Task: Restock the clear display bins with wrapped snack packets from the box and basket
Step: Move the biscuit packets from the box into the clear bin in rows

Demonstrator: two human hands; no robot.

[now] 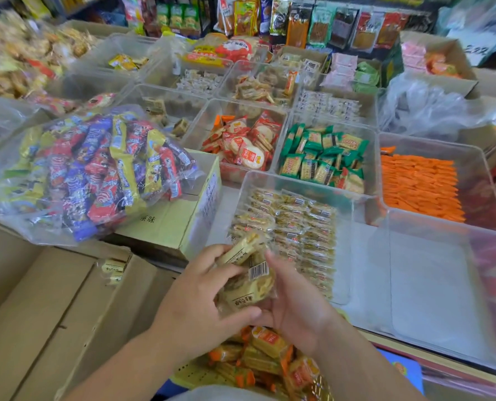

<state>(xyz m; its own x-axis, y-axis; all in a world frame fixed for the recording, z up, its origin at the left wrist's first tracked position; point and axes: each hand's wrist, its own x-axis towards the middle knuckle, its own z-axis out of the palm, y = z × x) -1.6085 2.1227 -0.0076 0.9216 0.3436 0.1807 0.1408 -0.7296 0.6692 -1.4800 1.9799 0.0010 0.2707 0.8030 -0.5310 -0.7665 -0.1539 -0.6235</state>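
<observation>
Both hands hold a small stack of clear-wrapped pale biscuit packets point(248, 280) just in front of a clear bin point(242, 195) lined with rows of the same packets. My left hand point(200, 296) grips the stack from the left, thumb underneath. My right hand point(296, 302) cups it from the right with fingers spread along its side. Below the hands, a yellow basket point(191, 373) holds orange-and-yellow wrapped snacks point(267, 351). An open cardboard box point(76, 299) at the lower left has a few pale packets point(114, 269) in its corner.
A large clear bag of colourful candy bars point(90, 175) lies on a yellow-green carton point(180, 218). Behind are bins of red, green and orange packets point(420, 186). An empty clear bin point(432, 279) sits at the right. Hanging snack bags line the back.
</observation>
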